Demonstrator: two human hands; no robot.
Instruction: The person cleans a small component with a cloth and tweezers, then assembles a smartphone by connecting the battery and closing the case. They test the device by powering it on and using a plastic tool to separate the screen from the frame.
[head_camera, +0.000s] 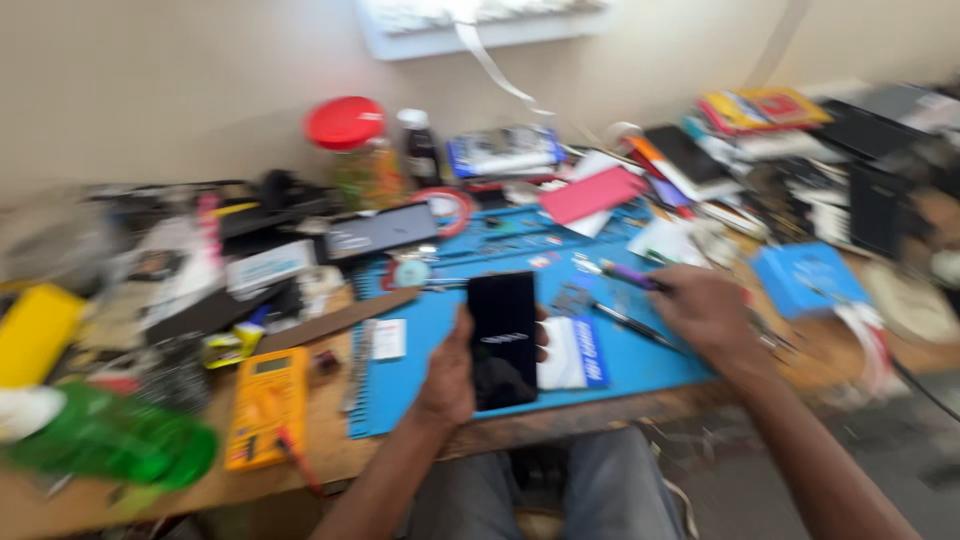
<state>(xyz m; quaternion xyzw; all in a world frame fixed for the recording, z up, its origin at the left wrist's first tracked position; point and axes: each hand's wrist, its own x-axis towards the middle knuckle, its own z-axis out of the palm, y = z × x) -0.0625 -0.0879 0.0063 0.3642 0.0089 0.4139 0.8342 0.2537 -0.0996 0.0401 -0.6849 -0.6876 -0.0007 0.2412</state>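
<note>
My left hand (450, 372) holds a black smartphone (502, 338) upright over the blue work mat (440, 320), its dark screen facing me. To the right, my right hand (705, 310) rests on the mat's right part, fingers closed around a purple-handled tool (630, 275). A thin dark tool (635, 325) lies on the mat just left of that hand. A white and blue card (572, 353) lies behind the phone. The picture is blurred by motion.
A yellow multimeter (265, 405) and a green plastic bottle (110, 440) lie at the left front. A red-lidded jar (350, 145), a dark bottle (420, 150), a pink card (592, 193), a blue box (808, 278) and stacked phones and books crowd the back and right.
</note>
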